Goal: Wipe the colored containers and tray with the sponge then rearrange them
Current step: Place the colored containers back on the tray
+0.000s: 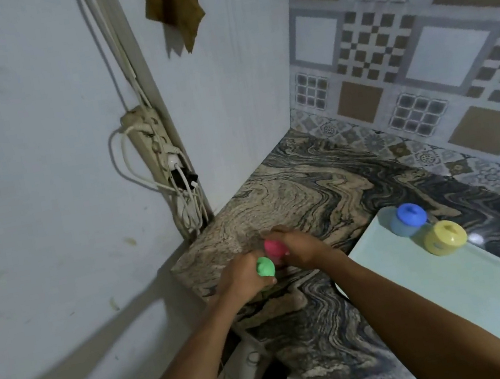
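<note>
Our left hand [243,278] clasps the green plastic pot [265,266], right hand [300,248] the pink plastic pot [274,247]; blue pot [409,219], yellow pot [445,237] already on the pale tray [459,303], three o'clock.

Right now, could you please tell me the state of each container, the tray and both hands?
green container: lid on, off the tray, gripped by the left hand.
pink container: off the tray, gripped by the right hand.
blue container: lid on, upright on the tray.
yellow container: lid on, upright on the tray.
tray: flat on the counter.
</note>
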